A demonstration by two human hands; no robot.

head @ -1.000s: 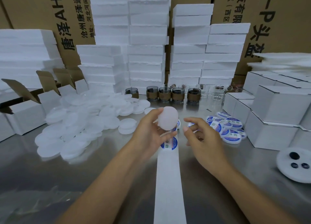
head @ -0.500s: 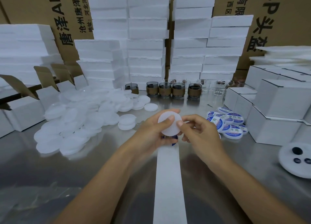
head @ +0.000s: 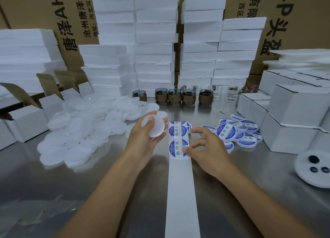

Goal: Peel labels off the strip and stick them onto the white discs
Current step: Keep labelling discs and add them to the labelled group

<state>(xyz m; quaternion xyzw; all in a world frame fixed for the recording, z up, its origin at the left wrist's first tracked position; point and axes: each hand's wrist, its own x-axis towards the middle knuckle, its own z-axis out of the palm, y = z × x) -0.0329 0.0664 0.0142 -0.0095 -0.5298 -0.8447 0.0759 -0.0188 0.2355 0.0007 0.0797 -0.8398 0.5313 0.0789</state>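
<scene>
My left hand [head: 142, 139] holds a plain white disc [head: 154, 125] tilted above the table, just left of the strip. A long white backing strip [head: 181, 193] runs down the middle, with round blue-and-white labels at its far end. My right hand [head: 205, 148] rests on the strip's right side, fingers spread, thumb tip pressing the edge of the nearest label [head: 177, 148]. A second label [head: 177, 130] lies beyond it. A heap of unlabelled white discs [head: 80, 130] lies to the left. Labelled discs [head: 235, 130] pile up to the right.
White cartons [head: 294, 112] stand at the right, open flap boxes [head: 26, 120] at the left. Foam slab stacks [head: 155, 50] and brown cartons fill the back. Dark jars [head: 175, 95] and clear glasses [head: 232, 93] line the far table. A white foam plate [head: 314, 166] with black caps sits at right.
My hands have separated. The left carried the disc up and left off the strip, uncovering the labels. The right dropped onto the strip and set its thumb on the nearest label.
</scene>
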